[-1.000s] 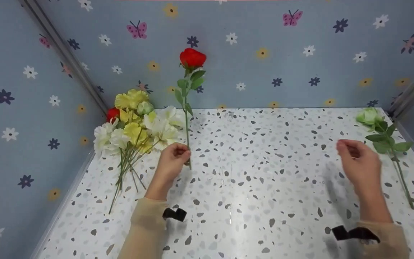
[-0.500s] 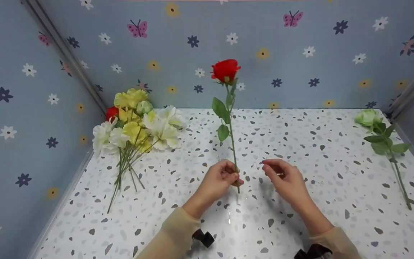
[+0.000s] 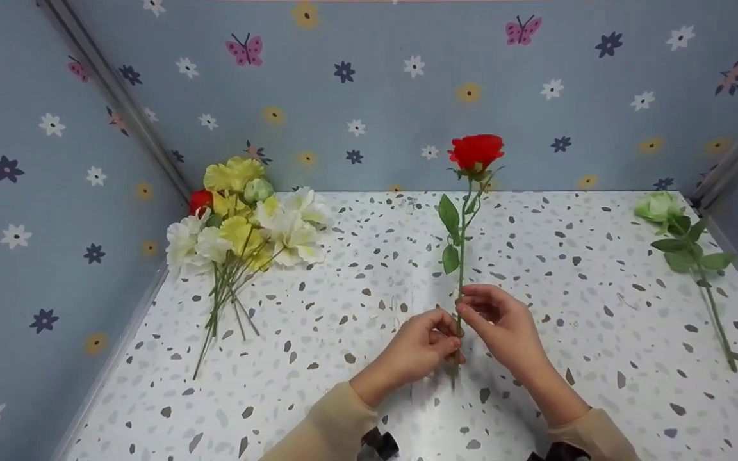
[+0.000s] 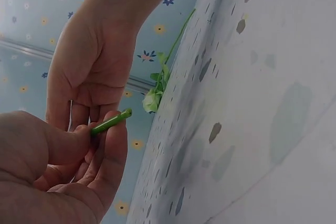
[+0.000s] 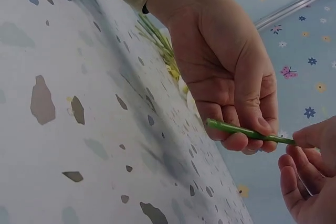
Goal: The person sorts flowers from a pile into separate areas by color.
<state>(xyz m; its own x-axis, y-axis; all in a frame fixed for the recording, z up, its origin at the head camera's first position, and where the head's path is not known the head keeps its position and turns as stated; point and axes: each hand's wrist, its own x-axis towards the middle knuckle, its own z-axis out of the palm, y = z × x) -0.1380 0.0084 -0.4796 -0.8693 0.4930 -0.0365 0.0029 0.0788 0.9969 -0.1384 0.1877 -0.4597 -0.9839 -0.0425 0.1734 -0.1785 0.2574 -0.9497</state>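
A single artificial red rose (image 3: 476, 152) stands upright over the middle of the table (image 3: 401, 256), its green leaves partway down the stem. Low on that stem, my left hand (image 3: 417, 346) pinches it between thumb and fingers. My right hand (image 3: 503, 323) has thumb and forefinger at the stem just above, pinching it. From the left wrist, the cut end of the green stem (image 4: 113, 121) pokes out past the left thumb. The right wrist view shows the same stem (image 5: 233, 128) running from the left hand's fingers to the right thumb.
At the left lies a bunch of artificial flowers (image 3: 237, 237), yellow and white with one red bloom, stems toward me. A pale green rose (image 3: 683, 246) lies along the right side. Blue patterned walls (image 3: 535, 115) enclose the back and sides.
My left hand has carried the red rose from beside the bunch rightward to the middle, lower and nearer. The right hand has come in from the right and taken the stem too.
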